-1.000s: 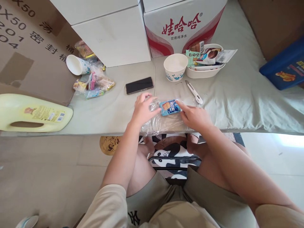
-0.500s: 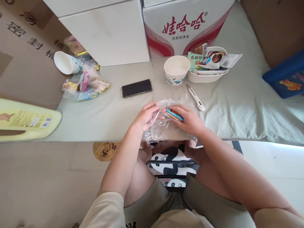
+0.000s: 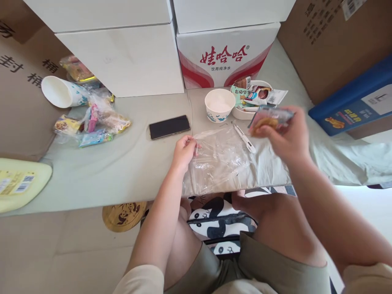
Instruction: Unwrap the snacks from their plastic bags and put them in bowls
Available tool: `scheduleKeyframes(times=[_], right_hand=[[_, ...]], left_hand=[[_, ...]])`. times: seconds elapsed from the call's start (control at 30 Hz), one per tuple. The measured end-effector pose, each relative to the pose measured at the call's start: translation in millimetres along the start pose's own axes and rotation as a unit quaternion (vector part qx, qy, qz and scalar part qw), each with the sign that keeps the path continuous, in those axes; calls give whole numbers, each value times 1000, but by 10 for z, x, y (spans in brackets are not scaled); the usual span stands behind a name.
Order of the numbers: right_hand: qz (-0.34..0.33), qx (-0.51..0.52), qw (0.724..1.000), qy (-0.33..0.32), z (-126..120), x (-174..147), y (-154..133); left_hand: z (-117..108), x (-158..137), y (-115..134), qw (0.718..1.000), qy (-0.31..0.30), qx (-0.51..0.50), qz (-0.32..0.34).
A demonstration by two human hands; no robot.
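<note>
My left hand pinches the left edge of a clear plastic bag that lies spread and crumpled at the front of the cloth-covered surface. Raised to the right, my right hand grips a small snack packet with a see-through front and brownish contents; motion blurs it slightly. A white utility knife lies between the bag and the right hand. Behind the knife stands a white paper bowl with a blue print. Beside the bowl, a white oval basket holds several packets.
A black phone lies left of the bag. Farther left are wrapped snacks and a tipped paper cup. White boxes line the back. A blue box stands right, a yellow jug left.
My right hand has lifted the snack packet away from the plastic bag, up and to the right. My left hand stays at the bag, which now lies flatter. The view has shifted.
</note>
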State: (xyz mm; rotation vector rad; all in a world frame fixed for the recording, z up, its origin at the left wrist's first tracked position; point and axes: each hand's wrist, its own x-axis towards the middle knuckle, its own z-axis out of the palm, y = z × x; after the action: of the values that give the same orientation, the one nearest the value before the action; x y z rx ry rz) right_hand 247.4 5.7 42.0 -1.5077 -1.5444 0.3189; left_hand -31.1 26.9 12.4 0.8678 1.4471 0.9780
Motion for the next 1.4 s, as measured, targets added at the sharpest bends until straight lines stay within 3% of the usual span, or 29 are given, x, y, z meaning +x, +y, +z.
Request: scheduleKeyframes(times=[0.07, 0.1, 0.2, 0.3, 0.47, 0.67, 0.9, 1.1, 1.23, 1.33, 1.4], right_hand=[[-20, -103, 993, 56, -150, 375, 16], [-48, -153, 986, 44, -203, 572, 37], [-94, -258, 957, -97, -234, 1085, 147], [-86, -306, 922, -221, -91, 1366, 283], [-81, -309, 909, -267, 153, 1470, 365], [-106, -349, 903, -227, 111, 1539, 358], [-59, -300, 900, -310, 183, 1577, 536], [-33, -252, 924, -286, 322, 1430, 670], [-55, -239, 935, -256, 304, 1304, 642], [-53, -225, 956, -179, 191, 1328, 510], [-4, -229, 968, -101, 122, 1433, 416]], left_hand=[[2, -1, 2, 1000, -8, -2, 6], [3, 1, 3, 1000, -11, -3, 9], [10, 7, 12, 1000, -14, -5, 14], [23, 8, 30, 1000, -15, -4, 13], [35, 1, 44, 1000, -25, 2, 16], [30, 8, 35, 999, -28, 4, 26], [34, 22, 16, 999, -30, 1, 35], [44, 19, 36, 999, -25, 4, 30], [38, 7, 65, 1000, -20, 2, 18], [26, 6, 65, 1000, -19, -3, 15], [17, 11, 51, 1000, -16, -6, 18]])
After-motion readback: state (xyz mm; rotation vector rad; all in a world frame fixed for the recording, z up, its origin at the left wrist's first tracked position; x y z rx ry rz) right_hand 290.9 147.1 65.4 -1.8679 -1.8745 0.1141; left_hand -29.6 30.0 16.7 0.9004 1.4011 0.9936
